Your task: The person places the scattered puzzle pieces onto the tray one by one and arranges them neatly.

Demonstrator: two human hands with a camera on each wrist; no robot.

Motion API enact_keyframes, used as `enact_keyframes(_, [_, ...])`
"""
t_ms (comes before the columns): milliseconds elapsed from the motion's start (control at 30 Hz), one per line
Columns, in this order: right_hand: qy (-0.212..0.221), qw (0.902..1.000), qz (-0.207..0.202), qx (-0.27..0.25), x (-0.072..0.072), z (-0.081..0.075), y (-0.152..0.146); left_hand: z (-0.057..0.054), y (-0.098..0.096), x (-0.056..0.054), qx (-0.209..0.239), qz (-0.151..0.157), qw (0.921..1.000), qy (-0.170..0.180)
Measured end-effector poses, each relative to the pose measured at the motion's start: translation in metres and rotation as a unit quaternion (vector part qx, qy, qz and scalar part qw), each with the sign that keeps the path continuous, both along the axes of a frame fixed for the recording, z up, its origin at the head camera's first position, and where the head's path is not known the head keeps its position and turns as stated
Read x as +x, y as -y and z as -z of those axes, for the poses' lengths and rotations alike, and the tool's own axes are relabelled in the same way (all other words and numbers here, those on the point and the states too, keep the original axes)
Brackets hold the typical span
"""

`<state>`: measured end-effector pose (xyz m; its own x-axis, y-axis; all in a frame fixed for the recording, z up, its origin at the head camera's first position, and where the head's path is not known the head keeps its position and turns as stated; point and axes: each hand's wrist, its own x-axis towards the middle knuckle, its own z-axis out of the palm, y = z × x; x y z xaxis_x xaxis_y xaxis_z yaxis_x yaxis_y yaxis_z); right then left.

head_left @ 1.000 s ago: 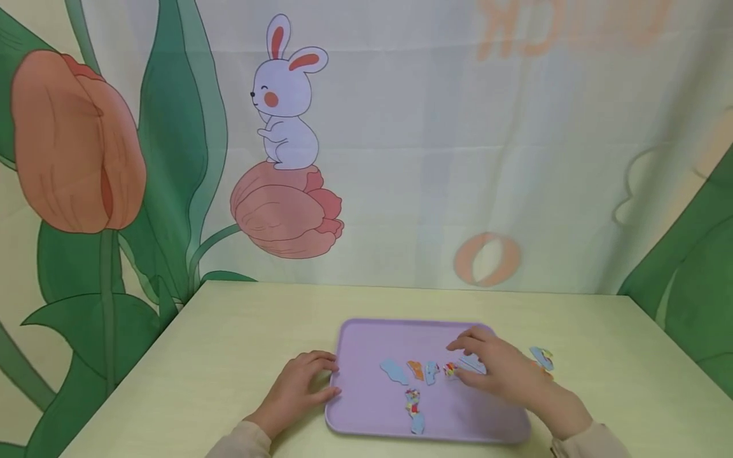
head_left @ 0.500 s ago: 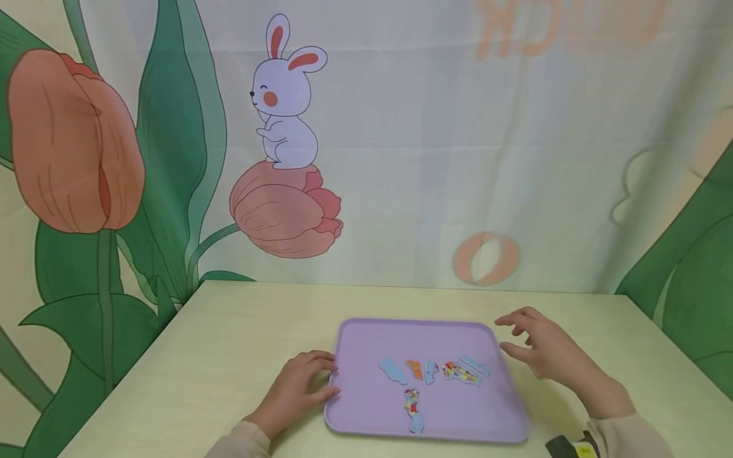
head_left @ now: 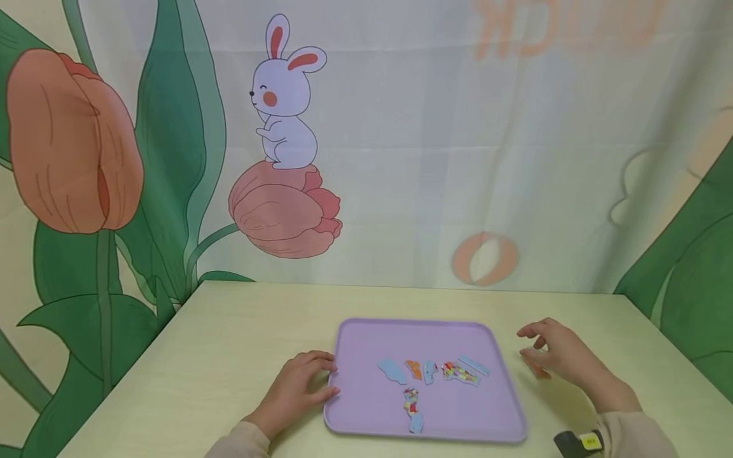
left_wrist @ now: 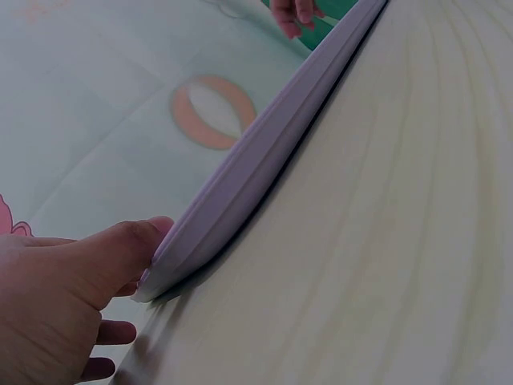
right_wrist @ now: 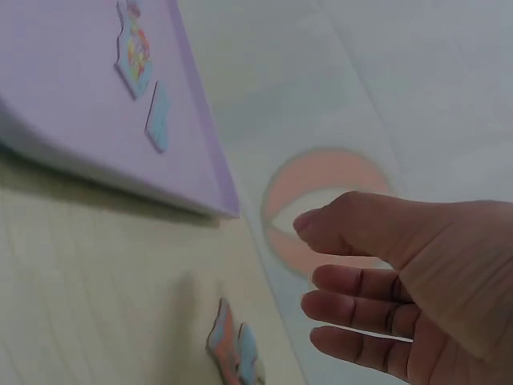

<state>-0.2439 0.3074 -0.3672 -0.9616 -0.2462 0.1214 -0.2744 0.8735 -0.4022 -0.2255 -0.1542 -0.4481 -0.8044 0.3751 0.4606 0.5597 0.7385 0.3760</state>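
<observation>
My left hand (head_left: 300, 388) rests at the left edge of a purple tray (head_left: 401, 337), thumb and fingertips touching its rim. In the left wrist view the thumb lies against the tray wall (left_wrist: 248, 176). My right hand (head_left: 564, 356) hovers off the tray's right side, fingers loosely bent with nothing between them. Below it on the table lie an orange puzzle piece (right_wrist: 222, 345) and a light blue one (right_wrist: 247, 353), partly hidden by the hand in the head view. On the tray are several irregular puzzle pieces, among them a plain blue piece (head_left: 392, 371) and a multicoloured piece (head_left: 460, 373).
Also on the tray are a small orange piece (head_left: 414, 369), a narrow blue strip (head_left: 474, 365) and a multicoloured column (head_left: 411, 410) nearer the front. A printed curtain (head_left: 401, 159) hangs behind the pale wooden table (head_left: 240, 331).
My right hand has moved from over the multicoloured piece on the tray out to the right, then down over the pieces on the table. The left hand stays at the rim.
</observation>
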Motion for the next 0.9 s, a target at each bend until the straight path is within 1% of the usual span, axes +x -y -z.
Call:
enact_keyframes(133, [0.056,0.9983,0.009,-0.01,-0.004,0.007,-0.009,0.0,0.0,-0.001,-0.002,0.002,1.0,-0.003])
enact_keyframes(233, [0.082,0.9964,0.017,-0.014,-0.007,0.012,-0.014,0.0,0.0,0.0,0.0,0.002,1.0,0.002])
enact_keyframes(300, [0.09,0.9956,0.021,-0.012,-0.009,0.014,-0.016,0.0,0.0,0.0,0.003,0.002,1.0,0.006])
enact_keyframes(433, [0.085,0.996,0.021,0.014,-0.012,0.019,-0.02,0.0,-0.001,0.001,0.005,0.001,0.9999,0.012])
enact_keyframes(533, [0.054,0.9979,0.004,0.037,-0.012,0.024,-0.022,0.0,-0.001,0.001,0.004,0.0,0.9999,0.011])
enact_keyframes(633, [0.031,0.9986,-0.004,0.043,-0.011,0.029,-0.024,0.0,-0.001,0.001,0.003,0.001,1.0,0.004])
enact_keyframes(767, [0.038,0.9986,0.0,0.037,-0.011,0.031,-0.024,0.0,0.0,0.0,0.001,0.005,1.0,-0.003])
enact_keyframes(900, [0.039,0.9984,0.0,0.04,-0.013,0.03,-0.023,0.0,-0.001,0.0,0.001,0.005,1.0,-0.004])
